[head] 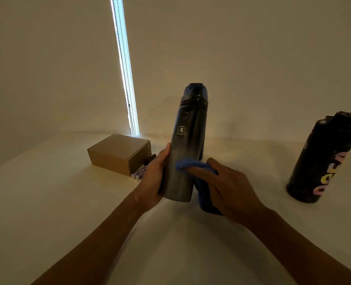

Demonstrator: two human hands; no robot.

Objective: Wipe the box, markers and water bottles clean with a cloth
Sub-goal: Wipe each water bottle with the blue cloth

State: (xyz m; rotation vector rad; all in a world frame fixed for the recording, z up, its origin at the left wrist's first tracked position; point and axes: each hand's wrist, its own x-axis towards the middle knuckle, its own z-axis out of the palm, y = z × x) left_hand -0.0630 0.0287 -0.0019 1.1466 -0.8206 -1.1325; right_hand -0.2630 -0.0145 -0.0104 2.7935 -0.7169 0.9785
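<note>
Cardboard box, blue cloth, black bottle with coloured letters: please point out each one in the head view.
cardboard box (118, 148), head view, on its top face.
blue cloth (183, 163), head view, on its bunched upper fold.
black bottle with coloured letters (318, 158), head view, on its dark body.

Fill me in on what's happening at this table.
A person is wiping a tall grey-blue water bottle. The left hand grips it, tilted, while the right hand rubs a blue cloth against its lower side. A black bottle with coloured lettering stands apart on the right. The cardboard box and markers sit at the left, untouched.
</note>
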